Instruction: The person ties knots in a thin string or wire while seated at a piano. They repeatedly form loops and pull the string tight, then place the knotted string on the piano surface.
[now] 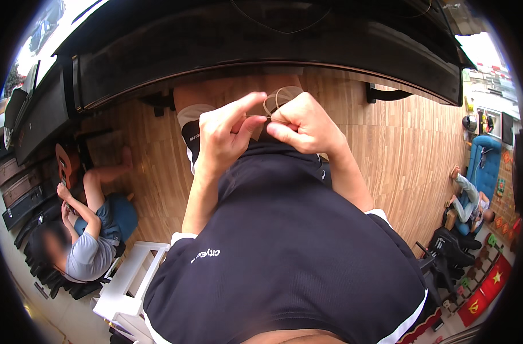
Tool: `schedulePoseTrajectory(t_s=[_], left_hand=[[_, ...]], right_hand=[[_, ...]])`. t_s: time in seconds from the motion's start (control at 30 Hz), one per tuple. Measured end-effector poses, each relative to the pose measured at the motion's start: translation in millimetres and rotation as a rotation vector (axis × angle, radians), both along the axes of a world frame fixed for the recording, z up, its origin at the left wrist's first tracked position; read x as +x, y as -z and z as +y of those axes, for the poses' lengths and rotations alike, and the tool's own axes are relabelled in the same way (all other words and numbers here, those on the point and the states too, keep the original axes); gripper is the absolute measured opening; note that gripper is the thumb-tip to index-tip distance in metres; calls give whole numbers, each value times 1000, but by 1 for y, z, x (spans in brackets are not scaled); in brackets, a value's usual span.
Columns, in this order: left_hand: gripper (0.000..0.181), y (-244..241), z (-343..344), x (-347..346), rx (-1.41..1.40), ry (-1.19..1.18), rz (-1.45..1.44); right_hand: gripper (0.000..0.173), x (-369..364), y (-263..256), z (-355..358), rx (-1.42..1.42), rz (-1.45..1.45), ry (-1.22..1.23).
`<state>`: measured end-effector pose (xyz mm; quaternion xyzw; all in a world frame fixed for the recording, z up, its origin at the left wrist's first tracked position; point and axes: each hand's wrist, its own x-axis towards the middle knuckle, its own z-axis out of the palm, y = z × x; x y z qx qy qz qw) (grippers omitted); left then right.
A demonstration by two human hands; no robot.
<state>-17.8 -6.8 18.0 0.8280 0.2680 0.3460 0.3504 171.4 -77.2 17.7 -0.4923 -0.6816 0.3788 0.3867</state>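
Before my chest, my right hand (306, 124) is closed around a coil of thin, pale string (277, 97); its loops stand up past the fingers. A short length of string runs across to my left hand (227, 133). There the thumb and bent fingers pinch it, with the index finger lifted clear. Both hands are above my lap, close together and nearly touching. Where the string ends inside my left hand is hidden. A long, glossy black piece of furniture (261, 47), like a closed piano, stands just beyond my knees, and a thin curved line (287, 32) shows on its top.
At the left, a seated person (91, 256) holds a small brown guitar-like instrument (67, 165). Instrument cases (22, 189) stack behind. A white stool-like stand (128, 275) is near my left elbow. Another person (472, 206) sits by a blue sofa (481, 172) at the right.
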Motion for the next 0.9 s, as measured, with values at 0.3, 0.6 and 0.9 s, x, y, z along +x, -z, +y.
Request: schedulePoseTrajectory(t_s=[0.3, 0.6, 0.9], left_hand=[[11, 1, -1, 0, -111, 89, -120], [27, 4, -6, -2, -658, 63, -334], [18, 15, 4, -6, -526, -67, -266]], right_hand=[[37, -7, 5, 0, -136, 525, -106], [39, -23, 5, 0, -428, 1091, 30], [40, -21, 11, -2, -497, 1097, 150]])
